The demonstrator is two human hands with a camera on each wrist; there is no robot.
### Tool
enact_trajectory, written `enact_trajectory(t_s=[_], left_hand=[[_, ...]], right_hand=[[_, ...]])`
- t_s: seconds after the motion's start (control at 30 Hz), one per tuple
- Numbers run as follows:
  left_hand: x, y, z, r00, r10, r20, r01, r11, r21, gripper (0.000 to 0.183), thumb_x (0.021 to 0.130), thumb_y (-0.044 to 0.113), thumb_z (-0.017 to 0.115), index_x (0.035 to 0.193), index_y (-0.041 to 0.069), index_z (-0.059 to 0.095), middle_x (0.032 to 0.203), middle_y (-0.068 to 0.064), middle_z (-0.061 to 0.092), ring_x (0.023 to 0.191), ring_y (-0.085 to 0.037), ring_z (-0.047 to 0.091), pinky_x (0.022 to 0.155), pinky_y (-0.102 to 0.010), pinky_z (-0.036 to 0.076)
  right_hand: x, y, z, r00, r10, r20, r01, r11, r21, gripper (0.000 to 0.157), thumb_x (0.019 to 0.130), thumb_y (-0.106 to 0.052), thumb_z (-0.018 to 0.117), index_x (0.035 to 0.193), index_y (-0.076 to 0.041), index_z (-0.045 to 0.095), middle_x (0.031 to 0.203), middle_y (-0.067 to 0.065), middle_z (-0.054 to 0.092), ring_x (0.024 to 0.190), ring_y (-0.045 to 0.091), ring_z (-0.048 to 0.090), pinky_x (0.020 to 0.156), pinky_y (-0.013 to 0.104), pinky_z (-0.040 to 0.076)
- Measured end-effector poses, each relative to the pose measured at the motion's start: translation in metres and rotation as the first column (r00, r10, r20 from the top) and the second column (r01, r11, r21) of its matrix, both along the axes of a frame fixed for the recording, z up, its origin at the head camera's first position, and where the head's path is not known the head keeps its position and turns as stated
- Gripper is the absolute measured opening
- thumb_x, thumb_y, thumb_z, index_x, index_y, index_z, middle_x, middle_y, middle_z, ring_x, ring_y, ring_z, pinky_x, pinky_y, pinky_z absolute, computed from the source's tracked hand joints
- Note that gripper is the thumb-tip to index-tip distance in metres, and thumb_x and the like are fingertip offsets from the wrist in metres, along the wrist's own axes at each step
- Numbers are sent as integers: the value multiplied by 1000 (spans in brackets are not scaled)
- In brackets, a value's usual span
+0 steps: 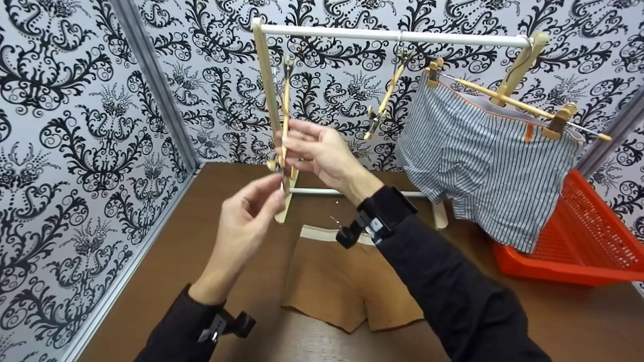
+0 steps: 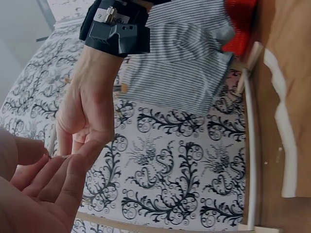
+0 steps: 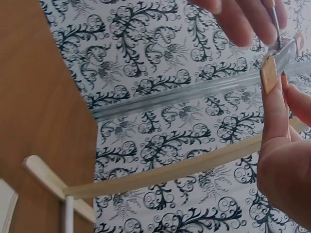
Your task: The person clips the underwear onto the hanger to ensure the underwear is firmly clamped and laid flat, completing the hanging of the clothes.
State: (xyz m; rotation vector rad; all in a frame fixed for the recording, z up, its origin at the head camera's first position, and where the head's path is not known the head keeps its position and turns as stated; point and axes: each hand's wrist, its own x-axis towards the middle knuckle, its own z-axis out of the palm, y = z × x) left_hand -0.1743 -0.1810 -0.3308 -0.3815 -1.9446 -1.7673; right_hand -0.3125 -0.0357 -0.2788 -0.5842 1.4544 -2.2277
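Note:
A wooden clip hanger (image 1: 285,115) hangs at the left end of a small rack, seen nearly end-on. My right hand (image 1: 327,158) holds its bar, with the fingers reaching left around it. Lower down, my left hand (image 1: 246,216) pinches the clip at the hanger's near end between thumb and forefinger. In the right wrist view the clip (image 3: 268,75) shows a wooden pad against the left forefinger, with the right fingers (image 3: 243,24) just above it. The left wrist view shows both hands close together, the left hand (image 2: 43,194) nearer the camera.
Brown shorts (image 1: 342,276) with a pale waistband lie flat on the brown table (image 1: 171,266). Another clip hanger (image 1: 390,95) hangs mid-rail on the rack (image 1: 342,33). Striped shorts (image 1: 488,151) hang clipped at the right, partly over an orange basket (image 1: 558,274). Patterned walls stand behind and left.

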Motion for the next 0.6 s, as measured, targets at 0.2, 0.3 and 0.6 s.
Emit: enact_trajectory(t_s=[0.2,0.3,0.6], left_hand=[[0,-4,-24,1000,-1,19,2,998,-57,22,96,8,70,117,2,70,102,-7,74,86,-24,70,76,-30,58],[-4,-10,-35,999,32,34,-29,997,-72,18,96,8,71,113,1,71,96,-8,73,81,-21,68,72,-27,56],[-29,-21,-58,992,77,98,-73,996,-44,18,95,5,70,112,-1,70,102,-10,72,78,-22,64,67,-26,54]], right_hand=[[-3,22,-29,997,46,-61,-39,992,118,57,93,0,70,146,-5,50,131,18,65,107,37,68,90,42,57],[-4,36,-44,995,66,-76,-53,985,164,58,93,1,69,147,-2,48,131,18,65,106,38,69,90,44,57],[4,87,-74,984,153,-97,-127,965,228,56,94,0,68,146,1,48,133,22,62,97,32,71,90,50,56]])
